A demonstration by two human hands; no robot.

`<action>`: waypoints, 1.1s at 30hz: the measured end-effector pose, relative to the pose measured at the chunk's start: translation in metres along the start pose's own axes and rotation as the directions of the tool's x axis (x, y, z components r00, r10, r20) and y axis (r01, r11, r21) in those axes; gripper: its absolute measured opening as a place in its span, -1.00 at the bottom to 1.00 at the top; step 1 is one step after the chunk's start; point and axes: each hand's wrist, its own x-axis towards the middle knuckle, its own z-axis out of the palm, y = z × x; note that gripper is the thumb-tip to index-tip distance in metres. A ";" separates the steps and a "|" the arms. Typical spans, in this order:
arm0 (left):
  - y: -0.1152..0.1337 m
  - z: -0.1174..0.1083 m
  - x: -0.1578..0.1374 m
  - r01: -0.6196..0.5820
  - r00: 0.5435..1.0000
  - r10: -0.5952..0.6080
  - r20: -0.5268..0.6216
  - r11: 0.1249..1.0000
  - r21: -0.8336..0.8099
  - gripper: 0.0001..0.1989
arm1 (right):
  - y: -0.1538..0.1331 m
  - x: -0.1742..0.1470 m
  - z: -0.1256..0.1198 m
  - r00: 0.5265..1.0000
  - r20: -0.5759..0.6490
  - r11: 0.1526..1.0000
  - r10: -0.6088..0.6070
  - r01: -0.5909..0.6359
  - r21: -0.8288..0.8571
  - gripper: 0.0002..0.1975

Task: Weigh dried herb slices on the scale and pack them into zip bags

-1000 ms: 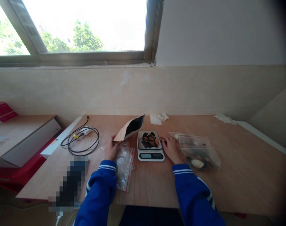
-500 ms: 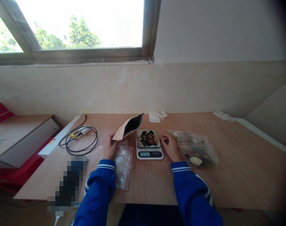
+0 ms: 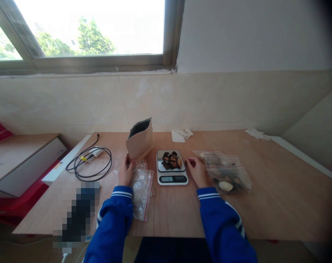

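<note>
A kitchen scale (image 3: pixel 173 180) with a lit display stands before me. Dark, brownish dried slices (image 3: pixel 172 160) are heaped on its plate. Left of it is a kraft paper pouch (image 3: pixel 141 143), upright with its dark mouth open. My left hand (image 3: pixel 125 172) has its fingers closed at the pouch's lower left corner. Clear zip bags (image 3: pixel 142 191) lie beside that hand. Just right of the scale, my right hand (image 3: pixel 196 170) is closed in a pinch; what it holds, if anything, is too small to make out. Filled zip bags (image 3: pixel 233 175) lie right of it.
A coiled black cable (image 3: pixel 110 164) with a white plug lies at the left, behind a blurred dark object (image 3: pixel 80 212) near the table's front edge. Crumpled white tissue (image 3: pixel 185 134) sits at the back edge, with more tissue (image 3: pixel 257 134) farther right.
The paper pouch has gone from tilted toward the scale to upright, its mouth swinging left and up. My left hand has lowered slightly. My right hand stays beside the scale.
</note>
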 end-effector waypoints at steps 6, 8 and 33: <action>0.001 -0.001 0.000 -0.027 1.000 0.027 0.009 0.999 0.025 -0.53 | 0.003 0.001 0.001 0.999 -0.049 1.000 0.015 -0.015 -0.003 -0.58; 0.002 -0.001 0.000 -0.054 0.998 0.054 0.014 0.998 0.021 -0.53 | 0.004 0.001 0.001 0.997 -0.062 0.999 0.040 -0.039 0.018 -0.56; -0.007 0.000 0.004 -0.004 1.000 0.004 -0.002 0.999 0.041 -0.56 | -0.023 0.025 0.026 0.980 -0.081 0.981 0.180 -0.172 0.094 -0.64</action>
